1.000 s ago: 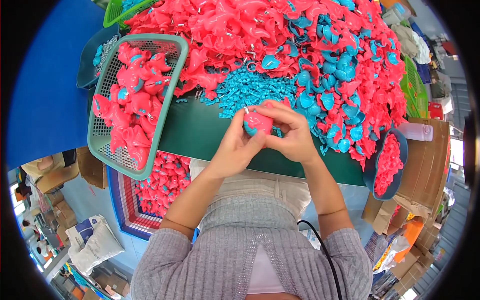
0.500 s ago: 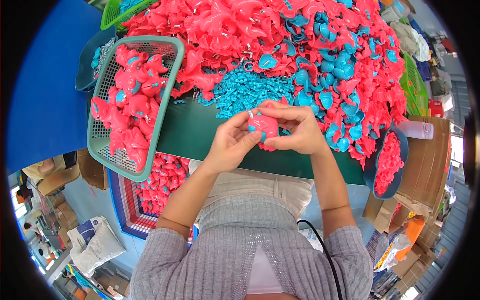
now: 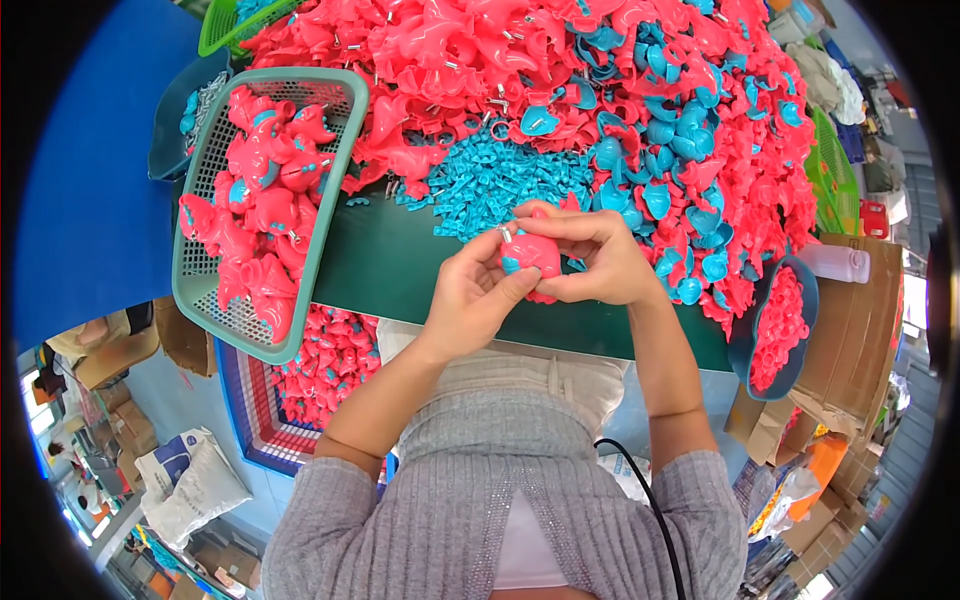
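Note:
Between my two hands is a glossy pink plastic toy part (image 3: 531, 254) with a blue patch on its left side. My left hand (image 3: 474, 296) pinches it from the left, the thumb pressed on its lower face. From the right, my right hand (image 3: 596, 258) grips it with fingers over the top and thumb below. A small metal pin (image 3: 506, 234) shows at its upper left, by my left fingertips. Just beyond my hands lies a heap of small blue plastic pieces (image 3: 500, 180). The underside of the held part is hidden.
A green basket (image 3: 190, 270) of pink-and-blue pieces stands at the left. Large pink shells (image 3: 450, 50) and blue cups (image 3: 690, 135) pile across the far side of the green table (image 3: 385, 270). A dark bowl (image 3: 742, 350) of pink pieces sits at the right, a blue crate (image 3: 232, 400) below left.
The pink part has turned slightly in my fingers, so less of its blue area shows. My left thumb has shifted a little to the right across it.

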Tool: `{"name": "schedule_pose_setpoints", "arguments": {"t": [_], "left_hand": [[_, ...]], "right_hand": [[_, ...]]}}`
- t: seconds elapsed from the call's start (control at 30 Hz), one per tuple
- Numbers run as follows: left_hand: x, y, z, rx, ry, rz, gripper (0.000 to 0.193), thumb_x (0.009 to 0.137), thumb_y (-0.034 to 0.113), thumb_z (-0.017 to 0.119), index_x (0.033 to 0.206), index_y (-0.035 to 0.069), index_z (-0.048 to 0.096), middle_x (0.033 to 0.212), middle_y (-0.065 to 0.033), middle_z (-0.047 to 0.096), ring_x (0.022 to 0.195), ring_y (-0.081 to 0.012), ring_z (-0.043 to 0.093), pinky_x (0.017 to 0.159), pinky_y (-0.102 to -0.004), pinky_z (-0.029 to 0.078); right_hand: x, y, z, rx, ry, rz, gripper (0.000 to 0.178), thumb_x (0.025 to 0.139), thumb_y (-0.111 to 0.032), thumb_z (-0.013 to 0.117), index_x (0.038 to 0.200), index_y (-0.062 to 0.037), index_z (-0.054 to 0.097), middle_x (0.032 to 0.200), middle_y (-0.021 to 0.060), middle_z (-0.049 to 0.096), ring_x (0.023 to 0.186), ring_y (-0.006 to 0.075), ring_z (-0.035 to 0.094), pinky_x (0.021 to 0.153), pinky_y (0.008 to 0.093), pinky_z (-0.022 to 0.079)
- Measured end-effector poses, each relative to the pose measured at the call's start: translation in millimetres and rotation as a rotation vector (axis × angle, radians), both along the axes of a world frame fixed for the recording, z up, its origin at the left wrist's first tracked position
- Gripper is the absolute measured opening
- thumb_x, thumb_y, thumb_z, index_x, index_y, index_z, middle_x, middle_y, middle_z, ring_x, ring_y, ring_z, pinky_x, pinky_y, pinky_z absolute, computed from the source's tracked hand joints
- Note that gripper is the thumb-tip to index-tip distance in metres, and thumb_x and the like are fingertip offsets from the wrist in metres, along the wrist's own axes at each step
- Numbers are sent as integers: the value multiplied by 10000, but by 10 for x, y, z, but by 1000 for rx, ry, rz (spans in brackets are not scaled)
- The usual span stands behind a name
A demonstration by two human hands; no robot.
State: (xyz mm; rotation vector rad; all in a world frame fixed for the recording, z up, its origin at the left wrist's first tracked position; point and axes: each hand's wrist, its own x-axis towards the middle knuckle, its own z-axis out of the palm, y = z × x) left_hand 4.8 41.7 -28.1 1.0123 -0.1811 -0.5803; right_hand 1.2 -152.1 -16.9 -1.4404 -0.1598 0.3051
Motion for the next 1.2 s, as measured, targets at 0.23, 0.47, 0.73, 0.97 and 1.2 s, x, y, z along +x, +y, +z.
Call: {"name": "schedule_pose_setpoints", "arguments": {"t": [0.23, 0.47, 0.73, 0.97, 1.2], "left_hand": [[46, 29, -58, -44, 25, -22, 486, 887, 31, 626, 1303, -87, 404, 1131, -119, 585, 1022, -155, 588, 872, -288, 499], [-58, -68, 102, 42, -28, 48, 468, 927, 80, 585, 1322, -52, 373, 1080, -78, 573, 968, -124, 576, 848, -265, 488], [-10, -131, 22, 123, -53, 232, 368, 936, 112, 582, 1239, -31, 430, 1022, -67, 582, 892, -88, 572, 751, -230, 483], [129, -77, 6, 11, 289, 178, 363, 926, 179, 612, 1205, -29, 508, 1028, -87, 630, 865, -121, 627, 725, -262, 541], [128, -42, 51, -8, 238, 14, 449, 944, 205, 582, 1301, -36, 451, 1107, -93, 613, 973, -148, 615, 811, -294, 543]], "right_hand": [[15, -12, 33, -45, 1, 18, 646, 610, 17, 805, 1222, -32, 605, 1286, 185, 552, 1223, 250, 508, 1000, 386, 447], [-39, 79, 136, -99, -51, -15, 640, 616, -13, 829, 1217, -33, 611, 1281, 180, 560, 1209, 238, 522, 1006, 370, 436], [-79, 302, 61, -383, -348, -129, 736, 659, -34, 816, 1320, 2, 497, 1346, 156, 504, 1214, 234, 513, 1014, 360, 430], [-167, 356, -84, -60, -99, -218, 720, 733, 9, 757, 1365, 37, 414, 1352, 160, 483, 1198, 228, 520, 1004, 363, 443], [-149, 174, -51, 220, 81, -170, 606, 754, 62, 711, 1310, 64, 467, 1291, 185, 533, 1152, 235, 556, 953, 355, 492]]}}
